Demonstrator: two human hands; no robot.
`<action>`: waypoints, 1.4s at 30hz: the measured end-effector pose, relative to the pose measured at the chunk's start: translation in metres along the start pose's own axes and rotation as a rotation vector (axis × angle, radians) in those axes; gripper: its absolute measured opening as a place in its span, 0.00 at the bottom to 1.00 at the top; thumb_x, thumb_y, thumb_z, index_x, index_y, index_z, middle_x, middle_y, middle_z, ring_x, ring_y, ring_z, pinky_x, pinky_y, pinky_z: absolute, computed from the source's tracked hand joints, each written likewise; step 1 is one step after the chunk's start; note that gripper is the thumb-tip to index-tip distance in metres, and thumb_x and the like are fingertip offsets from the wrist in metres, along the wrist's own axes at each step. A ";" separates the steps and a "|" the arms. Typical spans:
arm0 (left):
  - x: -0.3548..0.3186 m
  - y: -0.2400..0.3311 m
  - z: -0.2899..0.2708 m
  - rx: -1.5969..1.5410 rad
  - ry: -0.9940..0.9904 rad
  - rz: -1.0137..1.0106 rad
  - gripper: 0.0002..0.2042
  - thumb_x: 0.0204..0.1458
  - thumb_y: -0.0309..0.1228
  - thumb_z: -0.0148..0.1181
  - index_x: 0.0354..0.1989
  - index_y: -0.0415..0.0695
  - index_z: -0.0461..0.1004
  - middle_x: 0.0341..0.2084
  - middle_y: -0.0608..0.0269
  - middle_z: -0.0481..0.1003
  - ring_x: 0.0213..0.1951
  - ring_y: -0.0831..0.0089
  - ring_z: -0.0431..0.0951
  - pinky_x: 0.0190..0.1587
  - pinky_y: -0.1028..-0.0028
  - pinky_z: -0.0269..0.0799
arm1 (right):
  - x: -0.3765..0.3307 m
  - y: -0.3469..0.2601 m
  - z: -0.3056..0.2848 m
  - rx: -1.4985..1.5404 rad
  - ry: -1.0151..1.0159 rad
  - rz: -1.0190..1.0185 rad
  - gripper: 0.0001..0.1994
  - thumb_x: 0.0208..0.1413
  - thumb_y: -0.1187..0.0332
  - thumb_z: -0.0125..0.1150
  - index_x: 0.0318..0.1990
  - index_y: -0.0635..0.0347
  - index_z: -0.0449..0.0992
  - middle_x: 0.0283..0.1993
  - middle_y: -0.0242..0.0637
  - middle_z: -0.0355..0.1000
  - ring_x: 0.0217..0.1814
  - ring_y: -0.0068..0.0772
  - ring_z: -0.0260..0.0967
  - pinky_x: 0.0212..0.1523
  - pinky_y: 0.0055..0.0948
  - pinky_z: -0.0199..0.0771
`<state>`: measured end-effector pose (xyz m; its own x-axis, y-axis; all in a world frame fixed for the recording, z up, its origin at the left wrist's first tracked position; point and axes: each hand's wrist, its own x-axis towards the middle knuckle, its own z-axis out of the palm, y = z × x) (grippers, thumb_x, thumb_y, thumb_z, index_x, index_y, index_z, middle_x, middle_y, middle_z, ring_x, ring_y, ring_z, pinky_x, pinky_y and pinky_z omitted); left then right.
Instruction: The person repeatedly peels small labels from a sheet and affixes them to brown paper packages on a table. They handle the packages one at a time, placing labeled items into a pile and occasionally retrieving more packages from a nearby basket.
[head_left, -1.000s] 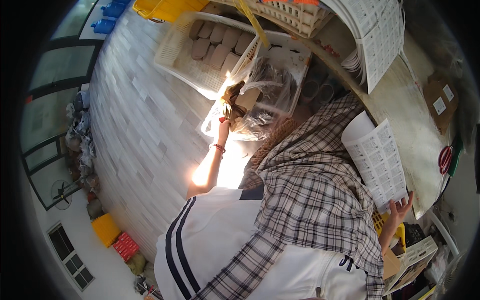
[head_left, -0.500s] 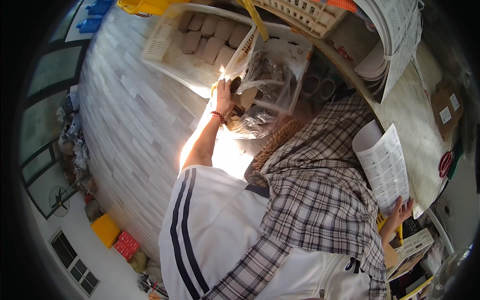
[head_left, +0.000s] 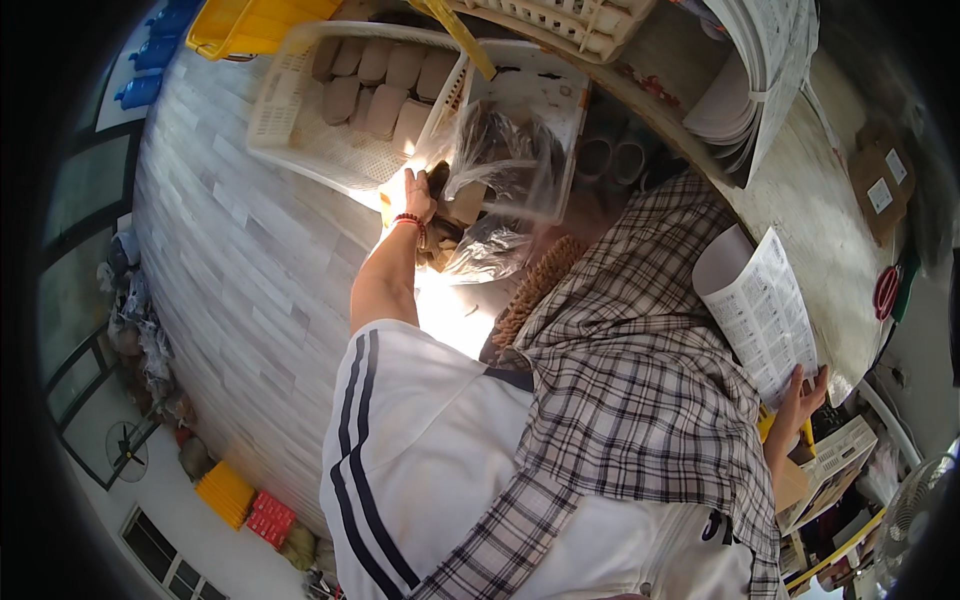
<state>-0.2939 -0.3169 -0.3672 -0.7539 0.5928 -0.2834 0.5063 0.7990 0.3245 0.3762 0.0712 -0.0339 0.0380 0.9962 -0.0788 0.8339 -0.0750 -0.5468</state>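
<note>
My left hand [head_left: 417, 197], a beaded red bracelet at its wrist, reaches forward with fingers stretched out. It lies by the near corner of a white plastic crate [head_left: 277, 105], beside a white box [head_left: 570, 85]. Bright sunlight washes out part of this hand. Flat, rounded beige pieces [head_left: 384, 112] sit in rows in the crate. Clear plastic bags [head_left: 500, 165] fill and overhang the box, with brown pieces partly hidden near my fingers. On the right, my right hand [head_left: 798, 408] pinches the lower edge of a curled printed paper sheet [head_left: 755, 310] at the table's edge.
A worktable [head_left: 800, 235] curves along the right, bearing a tied stack of printed sheets [head_left: 780, 70], brown tags [head_left: 880, 180] and red-handled scissors [head_left: 886, 292]. A yellow bin [head_left: 240, 28] stands at the far left. Checked cloth [head_left: 640, 400] covers my lap, beside a brown woven edge [head_left: 540, 285].
The view has shifted, so the crate, box and table sit farther left. My left hand stays near the crate's corner, and my right hand still holds the sheet.
</note>
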 end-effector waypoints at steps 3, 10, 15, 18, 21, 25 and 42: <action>-0.005 0.033 -0.006 -0.150 0.078 0.019 0.34 0.31 0.12 0.56 0.56 0.37 0.65 0.50 0.38 0.60 0.54 0.39 0.62 0.60 0.57 0.62 | 0.002 0.013 0.003 -0.027 0.047 -0.012 0.38 0.59 0.50 0.66 0.72 0.50 0.58 0.65 0.47 0.53 0.61 0.46 0.66 0.59 0.38 0.70; -0.007 0.013 0.008 -0.073 0.016 -0.003 0.32 0.29 0.22 0.72 0.50 0.37 0.68 0.44 0.39 0.68 0.48 0.42 0.69 0.51 0.55 0.68 | 0.002 0.015 0.001 -0.057 0.060 -0.033 0.37 0.58 0.52 0.67 0.72 0.50 0.58 0.64 0.47 0.54 0.57 0.43 0.70 0.56 0.36 0.72; -0.006 0.009 0.015 -0.166 0.005 -0.017 0.41 0.24 0.22 0.76 0.56 0.39 0.67 0.41 0.43 0.75 0.47 0.44 0.74 0.52 0.56 0.71 | 0.005 0.015 0.004 -0.037 0.052 -0.029 0.37 0.59 0.54 0.67 0.72 0.52 0.57 0.65 0.48 0.55 0.58 0.43 0.70 0.56 0.34 0.72; -0.008 0.005 0.020 -0.336 -0.038 -0.087 0.47 0.27 0.20 0.75 0.65 0.41 0.62 0.46 0.45 0.76 0.50 0.47 0.76 0.57 0.62 0.72 | 0.005 0.016 0.008 0.088 0.034 -0.032 0.37 0.60 0.54 0.66 0.72 0.55 0.56 0.66 0.49 0.57 0.58 0.41 0.70 0.56 0.33 0.71; -0.008 -0.019 0.025 -0.428 -0.011 -0.019 0.44 0.35 0.21 0.74 0.66 0.44 0.60 0.52 0.46 0.75 0.51 0.52 0.77 0.55 0.64 0.74 | 0.004 0.014 0.006 0.127 0.010 -0.042 0.38 0.61 0.54 0.65 0.72 0.57 0.54 0.67 0.50 0.58 0.57 0.38 0.70 0.55 0.30 0.70; -0.010 -0.018 -0.002 -0.462 -0.141 -0.292 0.35 0.49 0.26 0.68 0.67 0.44 0.59 0.52 0.48 0.75 0.50 0.57 0.77 0.49 0.65 0.76 | 0.003 0.019 0.005 0.097 -0.004 -0.032 0.38 0.61 0.54 0.65 0.72 0.58 0.55 0.67 0.51 0.58 0.56 0.35 0.69 0.54 0.29 0.69; -0.123 0.019 -0.004 -0.405 0.289 -0.754 0.16 0.55 0.31 0.60 0.50 0.37 0.74 0.45 0.51 0.78 0.44 0.63 0.79 0.45 0.67 0.75 | 0.019 0.044 0.000 0.116 -0.014 -0.060 0.39 0.59 0.54 0.67 0.73 0.51 0.53 0.67 0.51 0.57 0.56 0.34 0.67 0.56 0.28 0.68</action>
<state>-0.1933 -0.3750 -0.3223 -0.9293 -0.1666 -0.3296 -0.3103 0.8361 0.4525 0.4135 0.0866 -0.0598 -0.0180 0.9984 -0.0539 0.7651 -0.0209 -0.6436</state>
